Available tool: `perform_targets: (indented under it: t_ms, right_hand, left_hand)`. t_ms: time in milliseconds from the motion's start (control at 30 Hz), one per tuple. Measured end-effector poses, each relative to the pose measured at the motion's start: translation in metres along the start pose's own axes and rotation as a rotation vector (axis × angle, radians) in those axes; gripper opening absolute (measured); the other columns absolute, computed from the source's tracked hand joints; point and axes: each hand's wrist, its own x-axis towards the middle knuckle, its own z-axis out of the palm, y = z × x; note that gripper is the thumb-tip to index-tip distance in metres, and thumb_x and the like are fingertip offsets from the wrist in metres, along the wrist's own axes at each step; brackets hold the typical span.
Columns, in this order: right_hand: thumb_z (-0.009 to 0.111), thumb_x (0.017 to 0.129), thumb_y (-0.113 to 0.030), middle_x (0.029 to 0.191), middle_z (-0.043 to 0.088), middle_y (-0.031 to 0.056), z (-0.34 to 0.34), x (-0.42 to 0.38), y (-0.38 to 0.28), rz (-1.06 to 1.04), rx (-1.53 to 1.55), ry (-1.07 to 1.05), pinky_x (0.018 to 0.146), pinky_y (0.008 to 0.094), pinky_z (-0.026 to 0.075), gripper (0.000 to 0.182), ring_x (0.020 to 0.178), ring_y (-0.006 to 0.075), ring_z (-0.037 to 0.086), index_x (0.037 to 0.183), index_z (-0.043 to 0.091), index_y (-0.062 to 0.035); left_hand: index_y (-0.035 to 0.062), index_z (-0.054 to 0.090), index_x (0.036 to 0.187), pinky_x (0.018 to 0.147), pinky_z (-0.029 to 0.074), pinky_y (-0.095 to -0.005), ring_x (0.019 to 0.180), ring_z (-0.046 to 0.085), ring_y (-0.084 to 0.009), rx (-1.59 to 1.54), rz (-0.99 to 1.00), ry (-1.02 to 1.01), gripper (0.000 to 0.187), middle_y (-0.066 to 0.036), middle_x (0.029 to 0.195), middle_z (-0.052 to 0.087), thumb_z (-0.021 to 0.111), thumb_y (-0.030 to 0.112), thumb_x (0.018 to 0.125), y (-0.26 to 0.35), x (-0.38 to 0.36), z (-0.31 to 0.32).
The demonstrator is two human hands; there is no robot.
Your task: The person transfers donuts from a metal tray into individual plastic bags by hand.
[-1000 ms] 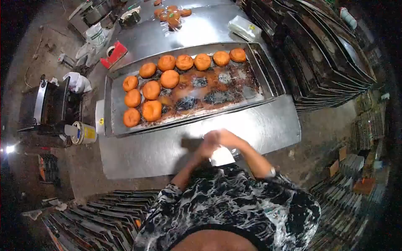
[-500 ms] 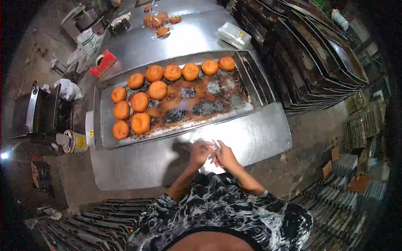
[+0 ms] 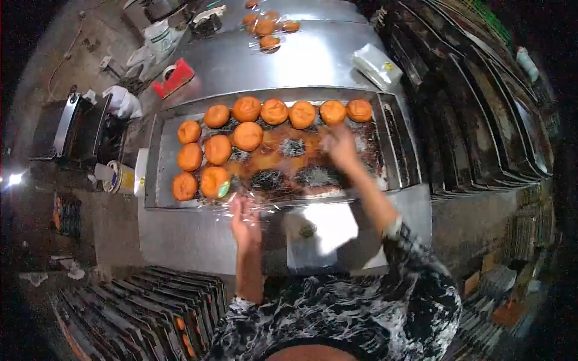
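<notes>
Shiny worktop (image 3: 198, 234) held a tray (image 3: 165, 162) of round buns (image 3: 247, 136). Left hand (image 3: 245, 225) was open, clear wrap (image 3: 260, 208) at its fingers. Right hand (image 3: 341, 145) was near the back buns, too blurry to tell its grip.

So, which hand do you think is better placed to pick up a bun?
Probably the right hand: it reaches over the tray, close to the far row of buns, whereas the left hand has clear plastic at its fingers.
</notes>
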Motion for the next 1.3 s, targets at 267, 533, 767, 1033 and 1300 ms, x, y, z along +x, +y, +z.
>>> perform_targets:
  t_ms: [267,533,767,1033,1300]
  right_hand:
    - [0.054,0.072,-0.03,0.124,0.03,0.0217,0.014,0.059,0.084,0.102,-0.847,-0.077,0.087,0.0535,0.03,0.051,0.11,0.0412,0.031,0.121,0.04,-0.0229]
    - [0.065,0.065,-0.025,0.117,0.04,0.0206,0.021,-0.04,0.037,0.185,-0.322,-0.368,0.085,0.0441,0.035,0.064,0.105,0.0369,0.039,0.122,0.039,-0.0125]
    - [0.067,0.057,-0.017,0.108,0.052,0.01,0.068,-0.168,-0.17,-0.612,-0.412,0.052,0.074,0.0385,0.04,0.056,0.087,0.0273,0.049,0.11,0.051,-0.0062]
    - [0.064,0.058,-0.009,0.091,0.054,0.0153,0.076,-0.193,-0.179,-0.18,-0.392,0.106,0.064,0.0349,0.044,0.077,0.069,0.0332,0.049,0.126,0.028,0.001]
    - [0.06,0.071,-0.013,0.071,0.061,0.0169,0.023,-0.154,-0.093,0.053,-0.181,-0.073,0.06,0.0364,0.047,0.016,0.063,0.0296,0.059,0.082,0.063,-0.0023]
  left_hand:
    - [0.0134,0.045,0.113,0.089,0.033,-0.0544,0.098,0.047,-0.0271,-0.157,0.117,0.282,0.039,-0.009,0.103,0.049,0.048,0.026,0.077,0.038,-0.041,-0.023]
    - [0.0111,0.031,0.121,0.088,0.033,-0.0521,0.106,0.04,-0.0292,-0.259,0.218,0.078,0.053,-0.011,0.114,0.038,0.048,0.028,0.073,0.064,-0.03,-0.021]
    - [0.0047,0.014,0.127,0.092,0.034,-0.0448,0.106,0.042,-0.0306,0.595,0.817,-0.347,0.06,-0.016,0.116,0.039,0.044,0.017,0.076,0.013,-0.014,-0.023]
    - [-0.0002,0.035,0.115,0.09,0.035,-0.036,0.099,0.047,-0.0268,-0.038,-0.101,-0.625,0.048,-0.016,0.109,0.047,0.04,0.033,0.08,0.016,-0.065,0.019]
    - [-0.0001,0.048,0.097,0.072,0.044,-0.0321,0.077,0.055,-0.0238,0.655,-0.402,-0.553,0.037,-0.012,0.084,0.056,0.059,0.024,0.072,-0.027,-0.077,-0.01]
